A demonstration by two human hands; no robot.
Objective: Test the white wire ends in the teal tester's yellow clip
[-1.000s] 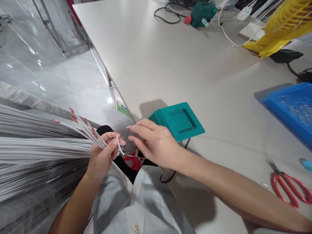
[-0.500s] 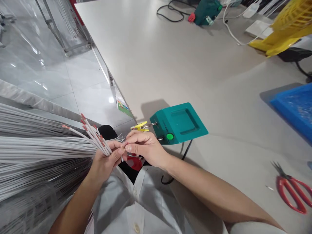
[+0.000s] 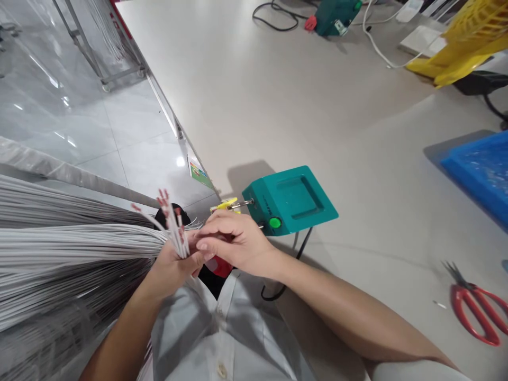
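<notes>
Several short white wires (image 3: 173, 227) with reddish, copper-coloured ends stand up out of my left hand (image 3: 170, 270), which is closed around them. My right hand (image 3: 234, 241) meets the left one, its thumb and fingers pinched at the left fingertips. Whatever lies between those fingertips is hidden. Just beyond my right hand, a teal box (image 3: 291, 198) with a green button (image 3: 275, 222) sits at the table edge. A yellow clip (image 3: 226, 204) is attached to its side, partly behind my fingers. Below my hands a red object (image 3: 219, 266) shows in part.
Long white wires (image 3: 79, 243) lie in thick bundles at my left. On the table (image 3: 238, 95) are red-handled scissors (image 3: 472, 301), a blue tray (image 3: 480, 169), a yellow slatted object (image 3: 468, 42) and another green box (image 3: 337, 16) with cables. A wheeled metal rack (image 3: 87, 53) stands on the floor.
My right hand has moved left from open beside the teal box to pinching at my left fingertips. The wires in my left hand have tipped more upright. The yellow clip has come into view.
</notes>
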